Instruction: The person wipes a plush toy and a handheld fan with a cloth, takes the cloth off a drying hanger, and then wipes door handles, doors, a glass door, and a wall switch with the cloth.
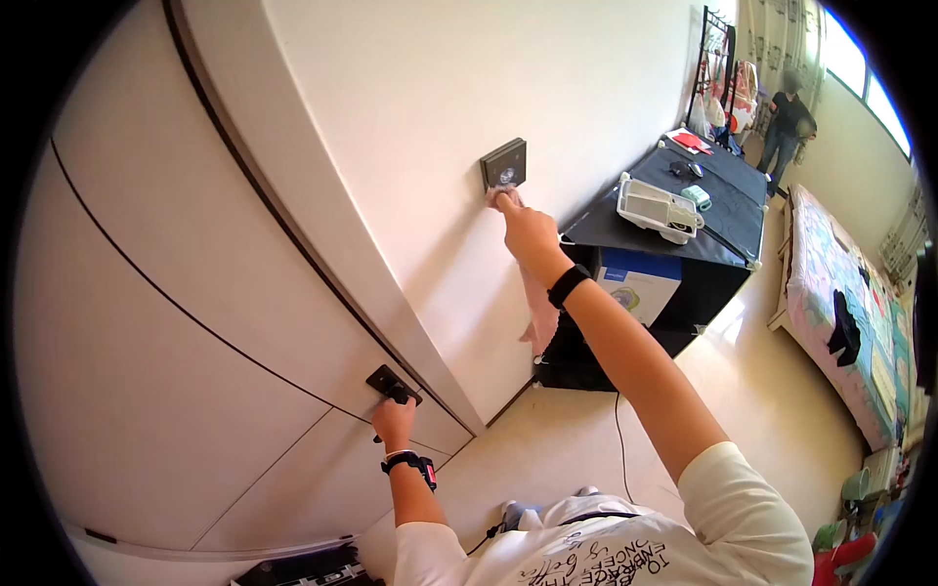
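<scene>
My right hand [533,237] is closed on a thin pink cloth [540,311]. A bunched end of it presses against the lower edge of a dark square wall switch [504,166], and the rest hangs below the hand along the wall. Lower down on the left, my left hand [394,424] is closed round the black door handle [393,384] of a pale door [195,322]. The fingers of this hand are partly hidden. Both wrists carry black bands.
A black-topped cabinet [606,227] stands right of the switch, bearing a white plastic tray [657,209]. Farther right is a bed [831,283] with a patterned cover. Another person [785,127] stands at the back near the curtain. A cable [622,444] crosses the floor.
</scene>
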Demonstrator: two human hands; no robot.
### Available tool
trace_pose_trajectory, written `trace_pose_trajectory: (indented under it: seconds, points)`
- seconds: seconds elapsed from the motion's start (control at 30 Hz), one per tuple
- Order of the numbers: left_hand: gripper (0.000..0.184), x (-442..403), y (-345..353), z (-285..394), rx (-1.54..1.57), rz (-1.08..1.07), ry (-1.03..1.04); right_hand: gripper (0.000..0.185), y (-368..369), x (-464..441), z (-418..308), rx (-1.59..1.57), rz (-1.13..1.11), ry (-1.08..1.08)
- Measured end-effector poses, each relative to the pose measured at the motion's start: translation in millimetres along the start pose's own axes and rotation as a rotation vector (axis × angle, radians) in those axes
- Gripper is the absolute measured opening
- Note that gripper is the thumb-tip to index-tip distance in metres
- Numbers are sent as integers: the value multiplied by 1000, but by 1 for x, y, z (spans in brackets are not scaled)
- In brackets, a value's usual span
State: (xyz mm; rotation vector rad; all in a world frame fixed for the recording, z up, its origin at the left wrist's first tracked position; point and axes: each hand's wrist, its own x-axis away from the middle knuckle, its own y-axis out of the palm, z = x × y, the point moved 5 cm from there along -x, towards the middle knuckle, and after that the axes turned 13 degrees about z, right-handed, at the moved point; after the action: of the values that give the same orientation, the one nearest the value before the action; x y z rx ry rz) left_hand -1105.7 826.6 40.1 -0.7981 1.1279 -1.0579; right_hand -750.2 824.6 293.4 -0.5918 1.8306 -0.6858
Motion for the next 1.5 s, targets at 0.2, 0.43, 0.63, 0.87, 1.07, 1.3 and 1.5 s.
trace_pose_trajectory:
  seconds: [0.2, 0.43, 0.63, 0.87, 1.07, 1.3, 1.5]
  points:
    - [40, 3, -7, 2, 27, -1, 15, 39, -7, 11, 8, -89, 19, 23]
    - [39, 5, -15, 6, 19, -20, 8, 42, 29, 15, 28, -945, 147, 163]
    - [37, 9, -18, 5, 135, -36, -91, 50, 146, 215, 84, -509, -25, 675]
    - [36, 7, -19, 7, 32, 21, -56, 43, 157, 385, 112, -522, -184, 747]
    - [37, 7, -16, 8, 23, 36, 14, 55, 70, 150, 72, -798, 10, 469]
    - [39, 2, -26, 16, -134, -141, 0, 59, -21, -5, 6, -830, -158, 424]
    - [42, 3, -25, 11, -190, -147, -18, 61, -35, -10, 2, -713, -79, 247]
